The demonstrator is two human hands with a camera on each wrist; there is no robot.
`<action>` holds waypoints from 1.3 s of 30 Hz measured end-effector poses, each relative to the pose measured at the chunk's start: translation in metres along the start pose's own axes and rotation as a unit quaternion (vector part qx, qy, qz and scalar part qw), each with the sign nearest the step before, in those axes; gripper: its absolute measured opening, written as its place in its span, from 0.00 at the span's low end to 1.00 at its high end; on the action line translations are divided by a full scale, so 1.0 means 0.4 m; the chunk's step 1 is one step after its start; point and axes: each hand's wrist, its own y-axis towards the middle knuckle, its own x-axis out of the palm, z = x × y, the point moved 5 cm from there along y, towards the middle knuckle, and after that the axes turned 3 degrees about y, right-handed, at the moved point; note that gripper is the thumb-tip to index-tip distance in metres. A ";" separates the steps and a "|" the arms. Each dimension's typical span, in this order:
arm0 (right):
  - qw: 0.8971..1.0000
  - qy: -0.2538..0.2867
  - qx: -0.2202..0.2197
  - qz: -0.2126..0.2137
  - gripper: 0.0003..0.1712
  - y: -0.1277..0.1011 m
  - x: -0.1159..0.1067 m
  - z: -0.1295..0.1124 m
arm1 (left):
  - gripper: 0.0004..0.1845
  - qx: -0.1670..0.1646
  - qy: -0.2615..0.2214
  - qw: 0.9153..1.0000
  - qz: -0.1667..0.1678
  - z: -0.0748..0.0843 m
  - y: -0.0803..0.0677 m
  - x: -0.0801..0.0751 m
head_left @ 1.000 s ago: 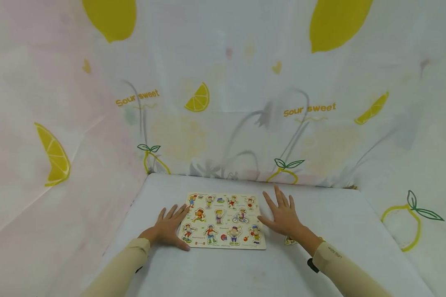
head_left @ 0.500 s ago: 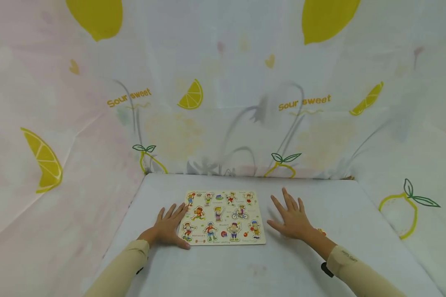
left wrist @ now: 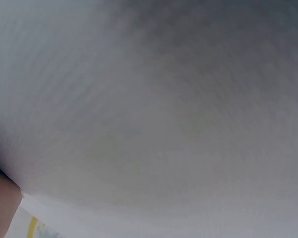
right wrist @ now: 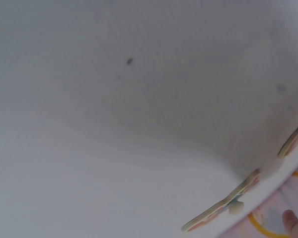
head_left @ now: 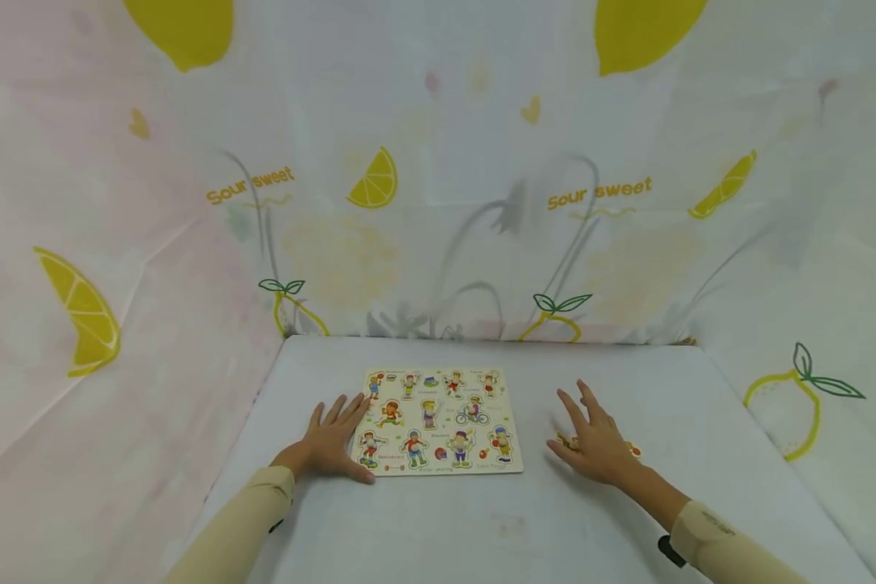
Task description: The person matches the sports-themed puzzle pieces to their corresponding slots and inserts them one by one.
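Resting flat, the left hand (head_left: 330,444) touches the puzzle board (head_left: 438,422) (fingers straight); the right hand (head_left: 597,442) covers loose pieces (head_left: 631,449), fingers relaxed.

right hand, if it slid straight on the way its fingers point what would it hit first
The right hand lies flat on the white table, fingers pointing away toward the back. Ahead lies only bare table, then probably the lemon-print cloth at the far edge. The puzzle board sits to its left, out of that line.
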 end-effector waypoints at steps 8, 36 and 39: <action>0.997 0.080 0.019 -0.012 0.48 -0.033 0.000 0.015 | 0.79 -0.001 0.010 1.000 -0.002 -0.004 0.005 0.001; 0.967 0.234 0.097 -0.021 0.09 -0.035 0.021 0.075 | 0.78 -0.009 0.022 1.000 -0.017 0.003 0.002 -0.019; 0.970 0.215 0.111 -0.029 0.08 -0.033 0.020 0.075 | 0.78 -0.004 0.034 0.999 -0.016 0.009 0.007 -0.022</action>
